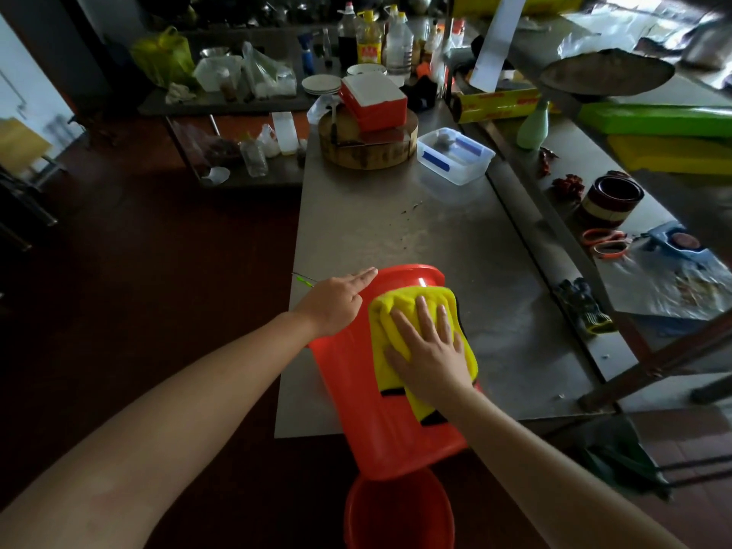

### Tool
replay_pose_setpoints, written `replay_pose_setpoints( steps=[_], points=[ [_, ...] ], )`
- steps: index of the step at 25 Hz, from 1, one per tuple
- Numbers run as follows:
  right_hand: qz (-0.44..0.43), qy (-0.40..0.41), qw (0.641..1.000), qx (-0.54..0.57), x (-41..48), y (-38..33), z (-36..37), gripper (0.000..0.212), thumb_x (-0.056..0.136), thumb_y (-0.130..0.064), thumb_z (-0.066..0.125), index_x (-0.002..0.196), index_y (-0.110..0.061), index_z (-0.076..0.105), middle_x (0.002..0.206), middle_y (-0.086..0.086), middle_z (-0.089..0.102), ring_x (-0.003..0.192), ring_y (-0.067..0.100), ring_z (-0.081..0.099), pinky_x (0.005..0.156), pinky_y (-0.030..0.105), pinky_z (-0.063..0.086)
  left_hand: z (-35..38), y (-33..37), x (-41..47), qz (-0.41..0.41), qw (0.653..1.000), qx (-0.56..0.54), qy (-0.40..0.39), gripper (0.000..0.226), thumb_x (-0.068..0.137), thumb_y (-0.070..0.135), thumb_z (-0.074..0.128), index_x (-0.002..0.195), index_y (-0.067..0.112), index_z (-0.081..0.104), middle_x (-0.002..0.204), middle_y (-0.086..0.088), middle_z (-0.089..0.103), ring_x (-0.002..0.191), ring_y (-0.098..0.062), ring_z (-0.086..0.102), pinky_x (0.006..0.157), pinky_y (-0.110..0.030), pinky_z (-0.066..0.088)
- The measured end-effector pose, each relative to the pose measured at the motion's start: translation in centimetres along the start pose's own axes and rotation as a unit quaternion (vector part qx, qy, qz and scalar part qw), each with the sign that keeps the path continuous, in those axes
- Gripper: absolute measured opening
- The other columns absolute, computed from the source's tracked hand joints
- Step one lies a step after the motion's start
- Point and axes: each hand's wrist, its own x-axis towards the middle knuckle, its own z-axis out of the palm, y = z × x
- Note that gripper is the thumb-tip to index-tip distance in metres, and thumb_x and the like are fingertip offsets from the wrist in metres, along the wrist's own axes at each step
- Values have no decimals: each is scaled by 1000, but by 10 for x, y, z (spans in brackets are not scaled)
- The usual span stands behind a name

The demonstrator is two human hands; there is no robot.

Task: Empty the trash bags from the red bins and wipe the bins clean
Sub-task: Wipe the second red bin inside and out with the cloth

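The red plastic bin (348,390) lies on its side over the steel counter's (396,223) near edge, the straight-fingered left grip (336,299) steadying it so the right grip (427,350), fingers spread flat, can press the yellow cloth (382,326) along its wall.

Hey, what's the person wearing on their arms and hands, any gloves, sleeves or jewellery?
The left hand and right hand are ungloved, with no rings visible on the fingers. Both forearms are uncovered as far up as the picture reaches, no sleeve edge in view, and neither wrist carries a watch or bracelet.
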Motion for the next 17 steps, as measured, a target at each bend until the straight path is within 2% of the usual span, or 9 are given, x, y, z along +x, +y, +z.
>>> replay_pose_setpoints(
  steps=[2, 5, 9, 13, 15, 17],
  points=[
    [7, -27, 1000, 10, 34, -12, -9, 69, 91, -79, 22, 151, -56, -3, 169, -5, -9, 154, 35, -10, 117, 63, 21, -3, -2, -6, -3, 1000, -12, 7, 57, 100, 4, 38, 156, 14, 34, 161, 1, 32, 148, -9, 29, 122, -22, 19],
    [0, -35, 999, 3, 43, -20, -8, 70, 91, -79, 19, 152, -55, -4, 169, -4, -11, 154, 35, -11, 118, 63, 18, -7, -7, -12, 2, 1000, 11, 4, 55, 101, 6, 39, 155, 13, 35, 161, 0, 33, 147, -12, 32, 122, -28, 24],
    [-25, 10, 999, -18, -12, -8, 7, 69, 93, -79, 17, 155, -53, 0, 169, -5, -9, 155, 33, -11, 118, 61, 20, -9, -5, -18, 0, 999, 48, -4, 56, 99, 9, 42, 155, 14, 35, 161, 1, 33, 146, -12, 35, 120, -32, 29],
    [-41, 51, 998, -24, -86, 15, 24, 68, 95, -77, 26, 156, -50, 17, 170, -5, 0, 156, 32, -3, 115, 61, 30, -3, -1, -28, -15, 995, 88, 31, 54, 96, 15, 46, 150, 12, 45, 156, -2, 42, 137, -18, 49, 109, -39, 44],
    [-56, 61, 996, -22, -110, 20, 28, 66, 96, -74, 33, 156, -47, 24, 170, -3, 6, 155, 34, 2, 112, 62, 34, -2, 5, -24, -49, 985, 153, 63, 46, 96, 21, 44, 139, 8, 56, 137, -10, 62, 118, -29, 64, 93, -43, 54],
    [-70, 61, 995, -25, -122, 16, 29, 66, 96, -73, 36, 156, -47, 25, 170, -2, 8, 155, 36, 3, 111, 63, 34, 1, 18, -7, -76, 975, 192, 85, 37, 97, 23, 42, 125, 7, 60, 111, -13, 70, 99, -35, 67, 79, -44, 56]
  ],
)
